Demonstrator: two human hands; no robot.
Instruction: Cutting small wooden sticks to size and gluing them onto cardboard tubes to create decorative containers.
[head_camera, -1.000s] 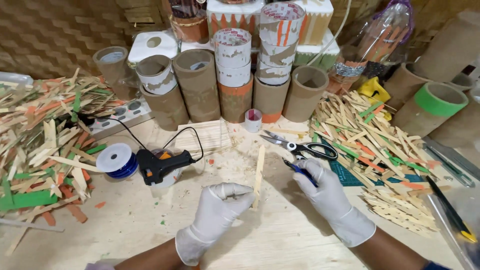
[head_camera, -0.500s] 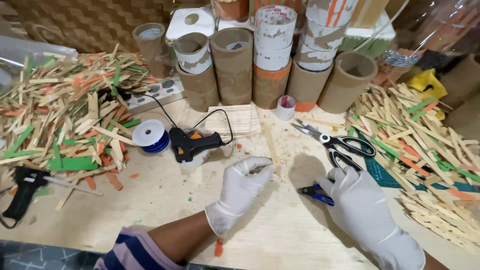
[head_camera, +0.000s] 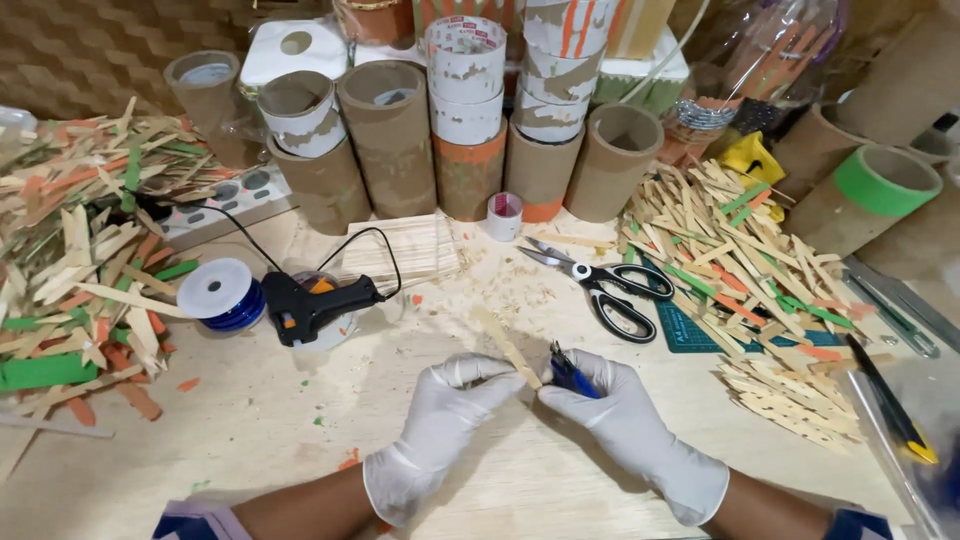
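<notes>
The left hand (head_camera: 440, 425) is pinching the wooden stick (head_camera: 507, 347) by its near end — its long axis running up-left, away from the right hand (head_camera: 625, 430) — whose grip is closing round a small blue-handled tool (head_camera: 566, 373) just beside that end.

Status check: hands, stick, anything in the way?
Left hand pinches wooden stick. Right hand grips blue tool at the stick's end. Scissors lie apart; nothing blocking.

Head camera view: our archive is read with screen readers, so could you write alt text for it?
Two white-gloved hands meet over a wooden table: the left hand pinches a flat wooden stick and the right hand holds small blue-handled cutters at its lower end. Around them lie scissors, a black glue gun and stick piles before cardboard tubes.
</notes>
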